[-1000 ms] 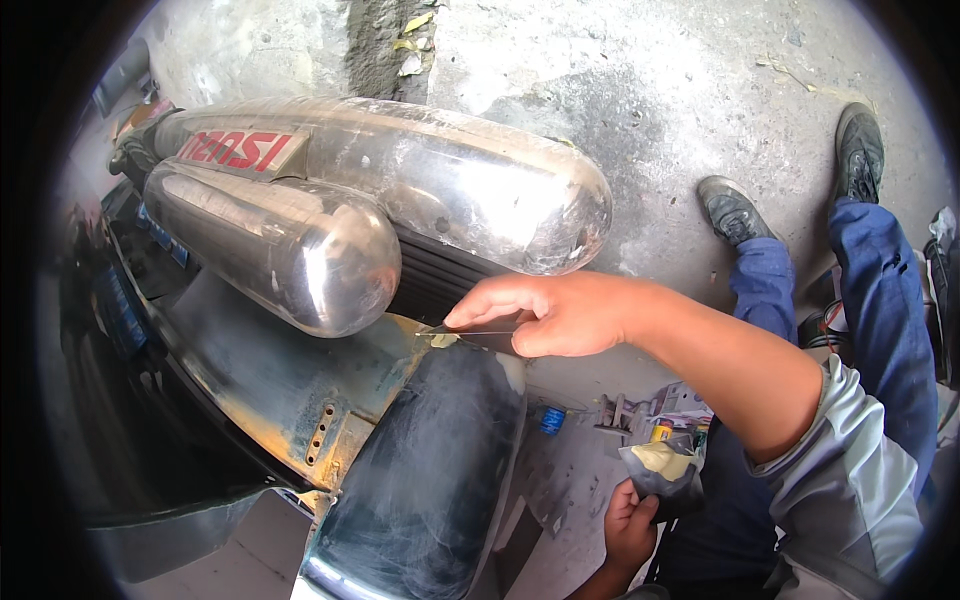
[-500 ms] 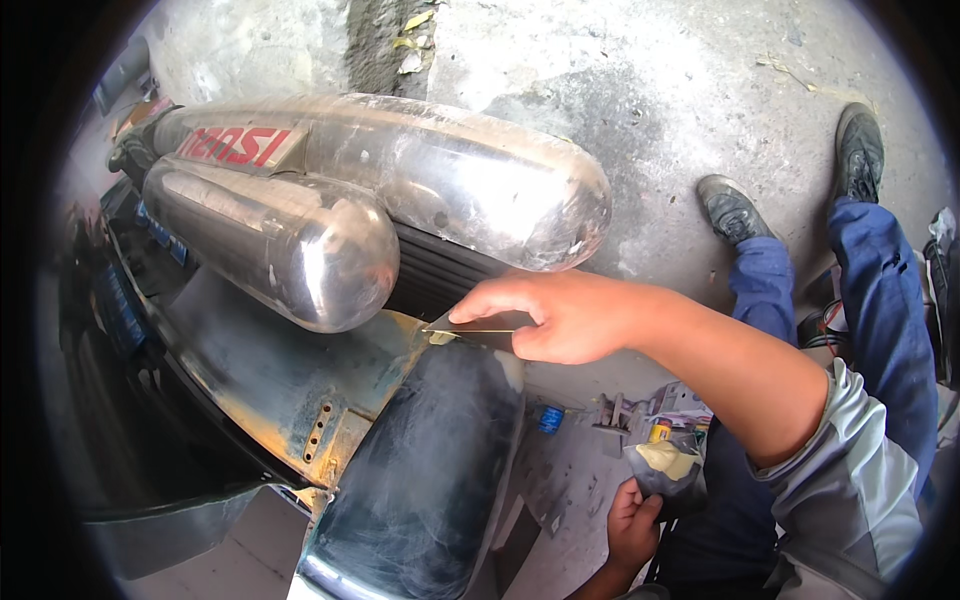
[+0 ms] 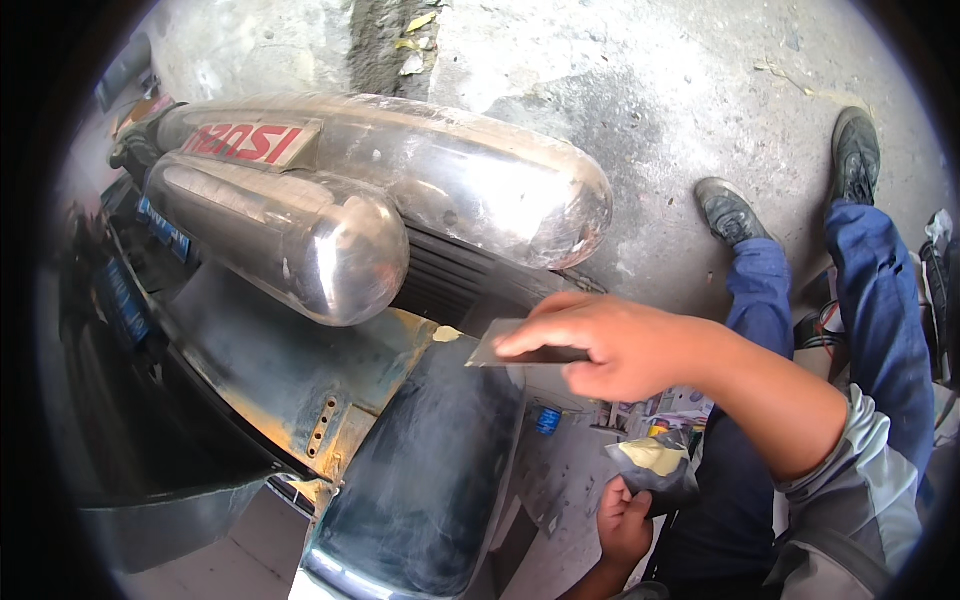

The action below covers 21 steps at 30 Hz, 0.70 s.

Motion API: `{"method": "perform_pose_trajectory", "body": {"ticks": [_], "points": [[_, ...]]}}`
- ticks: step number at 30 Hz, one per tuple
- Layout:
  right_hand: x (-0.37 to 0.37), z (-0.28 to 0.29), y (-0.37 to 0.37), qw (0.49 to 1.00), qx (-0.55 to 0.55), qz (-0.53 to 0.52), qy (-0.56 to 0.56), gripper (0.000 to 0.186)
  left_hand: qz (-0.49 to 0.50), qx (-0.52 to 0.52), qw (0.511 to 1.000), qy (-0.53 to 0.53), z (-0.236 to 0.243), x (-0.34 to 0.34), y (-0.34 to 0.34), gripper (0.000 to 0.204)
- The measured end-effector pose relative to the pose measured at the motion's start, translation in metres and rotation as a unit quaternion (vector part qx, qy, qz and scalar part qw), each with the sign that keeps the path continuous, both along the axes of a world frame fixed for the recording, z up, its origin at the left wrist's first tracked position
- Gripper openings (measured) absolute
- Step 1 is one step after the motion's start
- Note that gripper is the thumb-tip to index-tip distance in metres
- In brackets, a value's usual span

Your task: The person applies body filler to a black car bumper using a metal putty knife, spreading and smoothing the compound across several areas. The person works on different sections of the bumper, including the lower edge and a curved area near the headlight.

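Note:
My right hand (image 3: 625, 345) pinches a thin flat putty spreader (image 3: 495, 342), holding it over the upper right corner of a dark, sanded curved panel (image 3: 420, 460). A small dab of cream putty (image 3: 446, 334) sits at that corner, beside the spreader's edge. Whether the blade touches the panel, I cannot tell. Lower down, my left hand (image 3: 625, 520) grips a dark putty board (image 3: 665, 485), with its thumb on top. A mound of cream putty (image 3: 652, 457) lies on the board.
Two shiny metal tanks (image 3: 500, 190) lie beyond the panel, one bearing a red-lettered plate (image 3: 250, 143). A rusty-edged body part (image 3: 290, 360) adjoins the panel on the left. Legs in blue trousers (image 3: 868, 265) and dark shoes (image 3: 733, 210) stand on concrete at right.
My right hand has drawn the spreader right and nearer, off the corner, uncovering the putty dab. The left hand and its board have shifted slightly left.

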State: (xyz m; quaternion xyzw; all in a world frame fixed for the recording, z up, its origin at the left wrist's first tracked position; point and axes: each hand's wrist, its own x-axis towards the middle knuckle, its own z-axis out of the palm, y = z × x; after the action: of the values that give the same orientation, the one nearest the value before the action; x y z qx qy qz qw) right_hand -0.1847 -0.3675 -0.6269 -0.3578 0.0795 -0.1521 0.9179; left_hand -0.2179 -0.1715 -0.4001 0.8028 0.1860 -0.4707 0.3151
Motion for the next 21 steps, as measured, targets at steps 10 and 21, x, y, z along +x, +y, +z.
{"method": "perform_pose_trajectory", "body": {"ticks": [10,21], "points": [[-0.098,0.015,-0.027,0.991,0.021,-0.012,0.128,0.069,0.139,-0.144,0.974,-0.104,-0.059,0.003,-0.081,0.044],[-0.181,0.050,-0.047,0.991,-0.021,0.002,0.130,0.066,0.232,-0.172,0.956,-0.056,-0.075,-0.014,-0.127,0.050]]}}
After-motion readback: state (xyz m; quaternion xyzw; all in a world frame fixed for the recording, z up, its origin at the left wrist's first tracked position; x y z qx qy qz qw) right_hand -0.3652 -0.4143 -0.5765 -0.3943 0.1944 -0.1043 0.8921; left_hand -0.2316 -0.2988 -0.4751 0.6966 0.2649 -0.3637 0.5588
